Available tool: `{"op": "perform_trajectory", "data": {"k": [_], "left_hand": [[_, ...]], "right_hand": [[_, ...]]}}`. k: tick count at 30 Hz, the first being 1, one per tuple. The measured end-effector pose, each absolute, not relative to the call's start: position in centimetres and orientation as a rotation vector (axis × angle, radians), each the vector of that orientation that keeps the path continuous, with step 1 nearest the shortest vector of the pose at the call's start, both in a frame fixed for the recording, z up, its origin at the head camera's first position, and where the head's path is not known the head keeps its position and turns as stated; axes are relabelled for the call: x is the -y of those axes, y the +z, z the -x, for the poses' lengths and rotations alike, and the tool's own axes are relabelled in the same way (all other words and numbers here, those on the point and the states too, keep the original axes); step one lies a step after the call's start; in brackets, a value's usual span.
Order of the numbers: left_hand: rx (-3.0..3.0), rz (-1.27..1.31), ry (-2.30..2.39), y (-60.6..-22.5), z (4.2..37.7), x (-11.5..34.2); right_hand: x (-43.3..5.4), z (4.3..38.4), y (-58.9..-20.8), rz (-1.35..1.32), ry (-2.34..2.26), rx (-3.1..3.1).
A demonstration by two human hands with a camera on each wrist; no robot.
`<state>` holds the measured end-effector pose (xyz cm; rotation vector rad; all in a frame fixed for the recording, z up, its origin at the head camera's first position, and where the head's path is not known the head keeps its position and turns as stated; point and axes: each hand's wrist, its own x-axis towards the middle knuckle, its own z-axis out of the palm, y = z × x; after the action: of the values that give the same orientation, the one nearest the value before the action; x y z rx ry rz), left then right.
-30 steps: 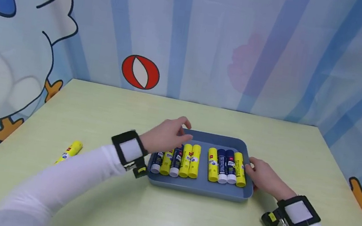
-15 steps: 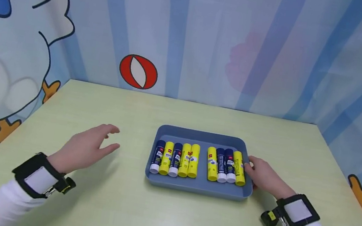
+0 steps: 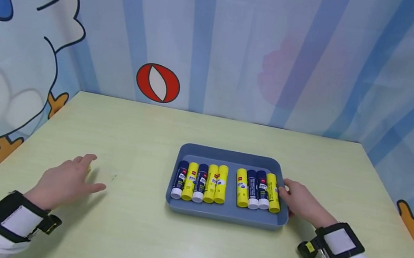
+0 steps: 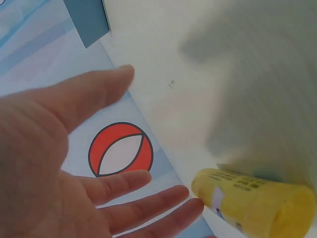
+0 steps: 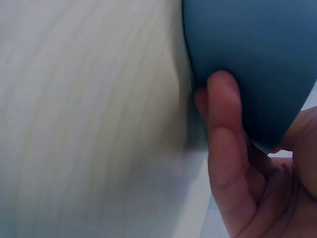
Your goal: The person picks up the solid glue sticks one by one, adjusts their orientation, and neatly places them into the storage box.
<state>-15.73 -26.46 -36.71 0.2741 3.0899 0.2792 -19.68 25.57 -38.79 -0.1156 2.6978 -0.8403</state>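
My left hand (image 3: 64,181) hovers over the left part of the table, fingers spread and thumb apart, holding nothing. Close by its fingertips in the left wrist view lies a yellow glue stick (image 4: 247,203); the head view has it almost wholly hidden behind the hand. A blue-grey tray (image 3: 226,214) holds a row of yellow and navy glue sticks in two groups, the left group (image 3: 200,182) and the right group (image 3: 258,190), with a gap between. At the tray's right side my right hand (image 3: 305,202) grips the wall, fingers against the outside and thumb at the rim.
The pale wooden table (image 3: 188,251) ends at a striped blue backdrop (image 3: 230,52) printed with a ball and cartoon figures. Small dark marks (image 3: 114,177) show on the tabletop right of my left hand.
From above the tray, my left hand has moved left and nearer to me, over to the lone yellow glue stick. My right hand keeps its hold and the tray stays in place.
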Motion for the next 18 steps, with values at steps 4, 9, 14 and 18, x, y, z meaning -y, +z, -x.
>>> {"op": "perform_trajectory", "data": {"k": [4,9,14,18], "left_hand": [[-3.101,-0.255,0.318,-37.1,15.7,26.9],[-3.104,-0.203,0.374,-37.6,15.9,28.1],[-3.079,-0.132,0.403,-37.9,16.0,29.3],[-3.044,-0.094,0.417,-37.8,16.1,30.0]], "right_hand": [[-25.6,19.7,-38.8,0.12,-0.847,-2.696],[-25.7,19.8,-38.8,0.119,-0.856,-2.695],[-25.7,19.8,-38.9,0.118,-0.85,-2.697],[-25.7,19.8,-39.0,0.117,-0.845,-2.698]]}}
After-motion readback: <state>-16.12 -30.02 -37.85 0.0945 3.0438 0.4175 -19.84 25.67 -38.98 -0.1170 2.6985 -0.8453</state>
